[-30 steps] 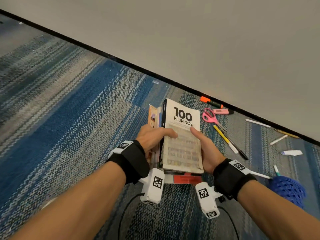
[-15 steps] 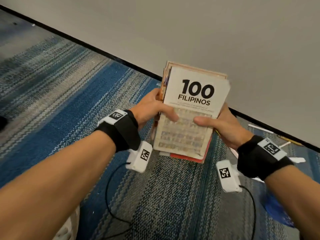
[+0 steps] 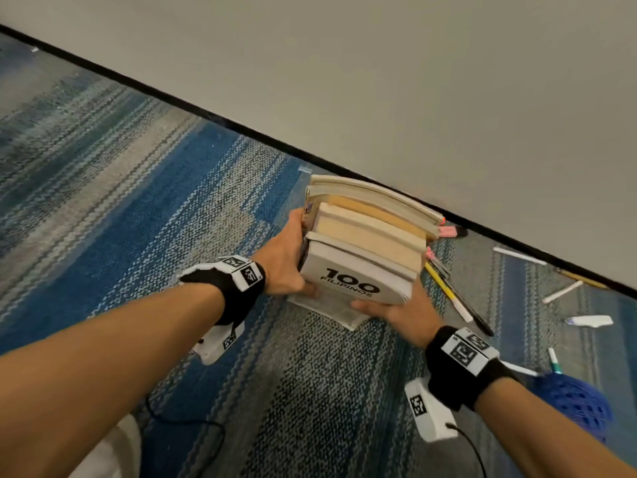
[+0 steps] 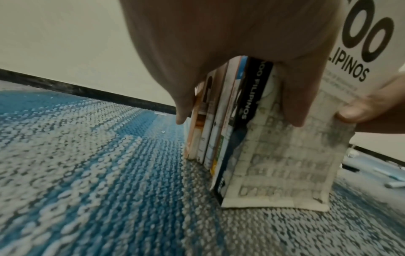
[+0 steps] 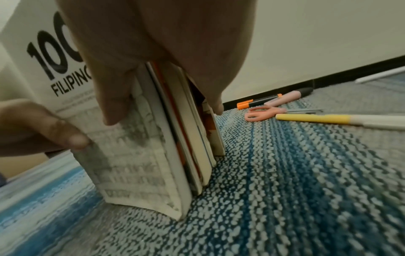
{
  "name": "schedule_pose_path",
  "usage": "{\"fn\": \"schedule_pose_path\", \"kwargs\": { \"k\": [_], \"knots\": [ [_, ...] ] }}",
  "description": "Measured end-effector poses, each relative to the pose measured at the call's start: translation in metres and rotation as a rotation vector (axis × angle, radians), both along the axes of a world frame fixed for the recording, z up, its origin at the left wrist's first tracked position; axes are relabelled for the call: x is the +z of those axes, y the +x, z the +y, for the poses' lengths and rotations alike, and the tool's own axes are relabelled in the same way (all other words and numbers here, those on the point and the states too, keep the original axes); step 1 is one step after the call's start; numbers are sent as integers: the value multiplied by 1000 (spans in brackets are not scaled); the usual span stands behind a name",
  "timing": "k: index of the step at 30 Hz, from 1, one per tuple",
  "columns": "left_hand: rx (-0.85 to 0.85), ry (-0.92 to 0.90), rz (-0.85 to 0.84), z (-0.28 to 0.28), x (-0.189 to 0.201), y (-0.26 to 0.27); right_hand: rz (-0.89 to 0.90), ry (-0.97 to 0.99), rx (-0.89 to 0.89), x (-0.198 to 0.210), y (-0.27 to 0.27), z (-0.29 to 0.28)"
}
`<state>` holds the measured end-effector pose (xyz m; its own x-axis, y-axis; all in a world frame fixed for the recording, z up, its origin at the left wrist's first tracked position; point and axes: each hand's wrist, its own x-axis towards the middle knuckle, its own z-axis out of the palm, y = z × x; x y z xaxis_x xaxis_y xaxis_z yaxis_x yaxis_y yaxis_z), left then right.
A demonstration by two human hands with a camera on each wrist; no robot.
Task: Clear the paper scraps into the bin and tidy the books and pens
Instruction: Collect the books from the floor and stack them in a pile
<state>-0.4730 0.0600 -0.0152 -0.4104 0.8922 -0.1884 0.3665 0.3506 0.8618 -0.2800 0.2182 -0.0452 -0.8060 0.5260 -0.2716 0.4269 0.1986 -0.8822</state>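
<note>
A bundle of several books point(image 3: 365, 232) stands on its lower edge on the carpet, the white "100 Filipinos" book point(image 3: 355, 281) facing me. My left hand point(image 3: 286, 260) grips the bundle's left side, spines showing in the left wrist view point(image 4: 230, 121). My right hand point(image 3: 403, 312) grips the right side, thumb on the front cover point(image 5: 131, 155). Pens lie right of the books: a yellow pen point(image 3: 448, 291) point(image 5: 328, 119), a pink highlighter point(image 3: 448, 231) and white pens point(image 3: 518, 255). A white paper scrap point(image 3: 589, 320) lies further right.
A grey wall with a black skirting point(image 3: 241, 127) runs diagonally just behind the books. Pink scissors point(image 5: 265, 112) and an orange-capped marker point(image 5: 256, 103) lie by the wall. A blue perforated bin point(image 3: 575, 405) sits at the right edge. Blue-grey carpet point(image 3: 138, 236) stretches left.
The bundle was lifted off the floor with both hands, then set down upright on its lower edge closer to the wall, so its top page edges now face me.
</note>
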Motion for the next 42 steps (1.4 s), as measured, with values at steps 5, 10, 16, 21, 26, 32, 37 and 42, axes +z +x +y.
{"fn": "schedule_pose_path", "kwargs": {
  "k": [5,10,16,21,26,32,37,42],
  "knots": [
    [23,-145,-76,8,16,-6,-14,-126,-68,28,-4,-9],
    [-10,-251,-179,27,109,-2,-86,-165,-70,126,5,9],
    [58,-202,-371,17,264,9,-120,-255,-72,308,9,19],
    [31,-192,-446,-3,370,6,-120,-273,-73,417,9,3],
    [-5,-238,-332,-20,481,7,-75,-321,-75,513,17,-22],
    [-23,-206,-308,-38,630,34,-24,-373,-124,649,51,-51],
    [-124,-123,-322,-38,703,73,71,-384,-349,723,106,-88],
    [-242,-133,-320,-25,754,136,192,-408,-658,782,174,-138]
  ]
}}
